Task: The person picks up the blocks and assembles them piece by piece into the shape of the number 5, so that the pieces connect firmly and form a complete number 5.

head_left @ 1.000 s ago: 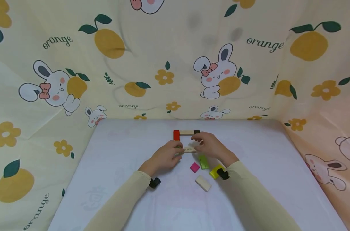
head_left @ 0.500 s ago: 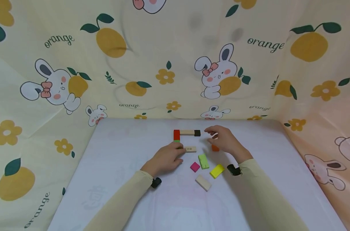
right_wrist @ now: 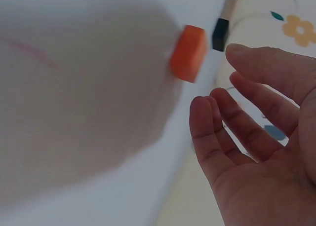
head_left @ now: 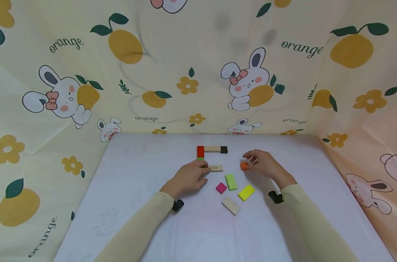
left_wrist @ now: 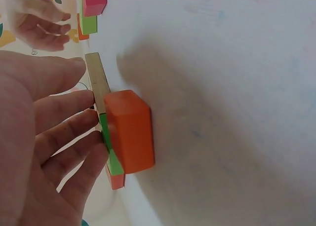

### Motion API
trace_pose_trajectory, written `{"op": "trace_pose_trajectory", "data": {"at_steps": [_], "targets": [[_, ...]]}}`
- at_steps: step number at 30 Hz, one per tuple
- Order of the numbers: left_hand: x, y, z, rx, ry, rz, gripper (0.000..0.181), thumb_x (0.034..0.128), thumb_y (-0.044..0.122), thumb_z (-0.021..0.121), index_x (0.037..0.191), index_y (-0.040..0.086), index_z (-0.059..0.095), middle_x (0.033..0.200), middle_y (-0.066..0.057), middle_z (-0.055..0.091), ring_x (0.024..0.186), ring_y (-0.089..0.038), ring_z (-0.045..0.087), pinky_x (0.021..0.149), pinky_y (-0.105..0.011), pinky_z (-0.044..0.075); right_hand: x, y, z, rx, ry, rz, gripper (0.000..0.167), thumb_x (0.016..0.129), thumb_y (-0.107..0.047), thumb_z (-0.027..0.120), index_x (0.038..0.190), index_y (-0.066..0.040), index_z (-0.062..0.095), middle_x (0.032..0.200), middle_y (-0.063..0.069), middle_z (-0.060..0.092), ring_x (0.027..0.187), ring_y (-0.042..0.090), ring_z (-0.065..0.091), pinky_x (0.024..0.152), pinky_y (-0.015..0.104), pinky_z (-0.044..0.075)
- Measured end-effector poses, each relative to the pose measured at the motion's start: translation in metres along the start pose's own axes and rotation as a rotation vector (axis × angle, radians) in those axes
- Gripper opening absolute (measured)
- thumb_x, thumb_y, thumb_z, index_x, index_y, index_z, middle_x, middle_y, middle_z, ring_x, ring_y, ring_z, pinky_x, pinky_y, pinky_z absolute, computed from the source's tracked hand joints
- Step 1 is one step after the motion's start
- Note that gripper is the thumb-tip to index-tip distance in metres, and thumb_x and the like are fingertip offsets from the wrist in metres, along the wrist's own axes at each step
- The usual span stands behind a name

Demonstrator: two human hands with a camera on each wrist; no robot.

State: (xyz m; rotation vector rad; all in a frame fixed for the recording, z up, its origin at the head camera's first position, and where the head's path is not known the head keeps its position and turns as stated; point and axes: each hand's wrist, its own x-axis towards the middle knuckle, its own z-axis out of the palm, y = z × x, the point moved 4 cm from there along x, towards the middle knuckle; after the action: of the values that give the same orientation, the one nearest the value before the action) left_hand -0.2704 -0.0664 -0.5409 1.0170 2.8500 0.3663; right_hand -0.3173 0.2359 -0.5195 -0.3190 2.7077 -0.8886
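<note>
My left hand [head_left: 186,177] rests at the near left corner of a row of wooden blocks. In the left wrist view its fingertips lie at the edge of a green block [left_wrist: 112,157] and a plain wooden block [left_wrist: 97,80], with an orange block [left_wrist: 132,134] in front of them. Loosely bent, the fingers of my right hand [head_left: 266,165] hover beside a small orange block [head_left: 244,166]. The right wrist view shows a gap between those fingers and that orange block [right_wrist: 189,53].
A red block [head_left: 200,152], a long wooden block [head_left: 212,149] and a black block [head_left: 223,149] join at the back. Pink [head_left: 221,188], light green [head_left: 231,182], yellow [head_left: 246,193] and plain wood [head_left: 230,206] blocks lie loose in front on the white table [head_left: 136,203].
My right hand has moved right, away from the wooden and black blocks, to beside the small orange block, which now shows. My left hand has stayed nearly in place.
</note>
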Motion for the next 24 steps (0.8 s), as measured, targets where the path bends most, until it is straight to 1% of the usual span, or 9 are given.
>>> {"op": "trace_pose_trajectory", "data": {"at_steps": [2,6,14,20,24], "targets": [[0.0,-0.001,0.0,-0.01,0.002,-0.004,0.046,0.1059,0.034,0.071,0.148,0.017,0.07,0.148,0.001,0.06,0.136,-0.016,0.052,0.113,-0.034,0.049,0.0,0.002,0.004,0.003,-0.011,0.014,0.039,0.097,-0.007,0.076,0.136,-0.006,0.072,0.121,0.014,0.069,0.109,0.033,0.06,0.092,0.046,0.057],[0.0,-0.001,0.001,-0.013,-0.001,-0.005,0.046,0.106,0.034,0.071,0.148,0.017,0.07,0.147,0.001,0.06,0.135,-0.016,0.052,0.113,-0.033,0.049,0.0,0.005,0.009,0.006,-0.014,0.049,0.04,0.097,-0.008,0.079,0.136,-0.007,0.072,0.121,0.013,0.069,0.11,0.034,0.06,0.095,0.047,0.057],[0.001,-0.003,0.003,-0.019,-0.002,-0.013,0.046,0.1059,0.035,0.071,0.149,0.019,0.069,0.147,0.003,0.06,0.135,-0.015,0.051,0.113,-0.032,0.048,0.002,0.008,0.016,0.004,-0.039,0.094,0.039,0.097,-0.007,0.077,0.136,-0.008,0.072,0.125,0.016,0.068,0.113,0.037,0.059,0.1,0.052,0.056],[0.002,-0.007,0.002,-0.049,0.014,-0.015,0.044,0.1054,0.034,0.072,0.146,0.019,0.071,0.144,0.003,0.061,0.132,-0.014,0.052,0.112,-0.032,0.049,0.005,0.011,0.018,-0.004,-0.02,0.078,0.036,0.097,-0.007,0.077,0.132,-0.007,0.073,0.125,0.015,0.068,0.112,0.037,0.058,0.101,0.054,0.055],[0.002,-0.006,0.002,-0.06,0.012,-0.012,0.044,0.1056,0.033,0.072,0.147,0.018,0.071,0.145,0.003,0.061,0.132,-0.014,0.053,0.112,-0.031,0.049,0.007,0.014,0.021,-0.006,-0.009,0.071,0.033,0.097,-0.006,0.077,0.131,-0.007,0.073,0.126,0.015,0.068,0.113,0.037,0.058,0.104,0.055,0.054]]}}
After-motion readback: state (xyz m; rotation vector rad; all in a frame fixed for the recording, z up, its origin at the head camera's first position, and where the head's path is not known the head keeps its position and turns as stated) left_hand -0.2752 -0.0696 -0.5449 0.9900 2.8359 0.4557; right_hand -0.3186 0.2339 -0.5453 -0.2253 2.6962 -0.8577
